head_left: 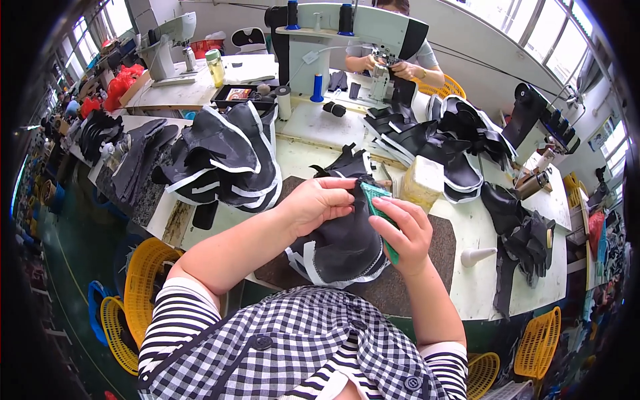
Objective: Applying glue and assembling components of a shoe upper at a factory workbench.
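The black piece (340, 243) in the near middle looks like matt, fine-grained cloth or synthetic, edged in dull white; the material of the green item (377, 207) on it cannot be told. The stacked black pieces (230, 143) at left look matt and scuffed. Under the work lies a rough, speckled brown board (430, 293), on a smooth, stained, pale surface (477, 293). At right, the block (424, 181) looks waxy and worn, the cone (478, 257) smooth like plastic. The far sewing machine (307, 59) has a smooth painted finish. Near left, the yellow basket (142, 283) is perforated plastic; the checked garment (280, 360) is woven cloth.
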Motion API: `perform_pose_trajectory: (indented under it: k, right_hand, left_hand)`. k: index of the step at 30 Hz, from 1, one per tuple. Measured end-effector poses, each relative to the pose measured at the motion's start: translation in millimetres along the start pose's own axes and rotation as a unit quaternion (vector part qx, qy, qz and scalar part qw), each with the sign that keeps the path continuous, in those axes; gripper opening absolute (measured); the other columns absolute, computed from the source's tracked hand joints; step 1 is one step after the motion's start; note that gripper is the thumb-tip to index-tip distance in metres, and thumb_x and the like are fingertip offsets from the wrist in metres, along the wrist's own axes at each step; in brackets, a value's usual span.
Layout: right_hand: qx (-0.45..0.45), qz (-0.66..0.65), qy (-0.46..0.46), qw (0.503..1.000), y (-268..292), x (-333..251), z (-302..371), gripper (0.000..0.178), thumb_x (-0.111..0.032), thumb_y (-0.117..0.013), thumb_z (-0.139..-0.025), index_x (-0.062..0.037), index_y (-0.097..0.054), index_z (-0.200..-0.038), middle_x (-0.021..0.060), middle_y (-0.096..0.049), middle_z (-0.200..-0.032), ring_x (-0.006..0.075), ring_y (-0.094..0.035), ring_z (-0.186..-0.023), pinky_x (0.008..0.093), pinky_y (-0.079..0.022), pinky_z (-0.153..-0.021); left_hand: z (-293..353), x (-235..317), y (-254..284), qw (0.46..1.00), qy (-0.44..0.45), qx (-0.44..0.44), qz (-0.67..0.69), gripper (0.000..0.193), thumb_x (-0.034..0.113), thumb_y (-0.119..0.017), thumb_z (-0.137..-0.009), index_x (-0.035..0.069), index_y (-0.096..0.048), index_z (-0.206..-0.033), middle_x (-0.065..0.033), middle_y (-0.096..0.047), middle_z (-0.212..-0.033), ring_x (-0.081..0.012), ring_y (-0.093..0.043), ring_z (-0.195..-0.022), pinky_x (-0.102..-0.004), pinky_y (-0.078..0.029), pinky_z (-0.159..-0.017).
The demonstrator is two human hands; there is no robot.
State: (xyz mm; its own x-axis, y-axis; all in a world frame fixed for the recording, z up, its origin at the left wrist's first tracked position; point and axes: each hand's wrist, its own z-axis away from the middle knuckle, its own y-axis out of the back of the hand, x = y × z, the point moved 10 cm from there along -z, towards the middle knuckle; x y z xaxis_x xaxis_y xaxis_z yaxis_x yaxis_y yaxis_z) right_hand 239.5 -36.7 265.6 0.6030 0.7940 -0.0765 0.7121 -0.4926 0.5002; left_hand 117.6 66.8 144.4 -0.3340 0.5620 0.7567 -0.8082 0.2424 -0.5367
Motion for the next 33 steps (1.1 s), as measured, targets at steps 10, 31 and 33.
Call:
perform_pose_trajectory:
  k: [10, 31, 33]
  right_hand:
    - [-0.021, 0.031, -0.021, 0.999, -8.7, 4.3, -2.1, 0.027, -0.012, -0.064, -0.073, -0.0117, -0.065, -0.1, 0.0077, -0.067, -0.107, 0.0259, -0.064, -0.092, 0.0356, -0.052, -0.077]
    - [0.118, -0.139, -0.217, 0.959, -3.9, 38.4, 20.6, 0.015, 0.007, -0.063, -0.084, -0.0034, -0.06, -0.094, 0.0132, -0.07, -0.089, 0.0232, -0.066, -0.075, 0.0306, -0.051, -0.069]
    - [0.136, -0.19, -0.262, 0.936, -6.8, 40.4, 32.9, 0.014, 0.005, -0.063, -0.086, -0.0032, -0.059, -0.096, 0.0136, -0.07, -0.09, 0.0209, -0.067, -0.078, 0.0292, -0.052, -0.071]
  left_hand:
    - [-4.9, -1.1, -4.9, 1.0, -0.009, -0.016, -0.001, 0.032, 0.001, -0.065, -0.087, -0.004, -0.059, -0.118, -0.01, -0.064, -0.1, -0.0156, -0.064, -0.089, -0.0281, -0.055, -0.083]
    - [-4.9, -1.1, 0.5, 0.997, -0.015, -0.067, -0.031, 0.028, 0.0, -0.061, -0.089, -0.004, -0.062, -0.117, -0.0087, -0.067, -0.106, -0.0135, -0.065, -0.091, -0.0265, -0.054, -0.084]
    - [-6.8, -4.8, 0.2, 0.997, -0.007, -0.068, -0.044, 0.029, 0.001, -0.061, -0.089, -0.004, -0.061, -0.118, -0.0089, -0.067, -0.107, -0.0137, -0.065, -0.093, -0.027, -0.053, -0.085]
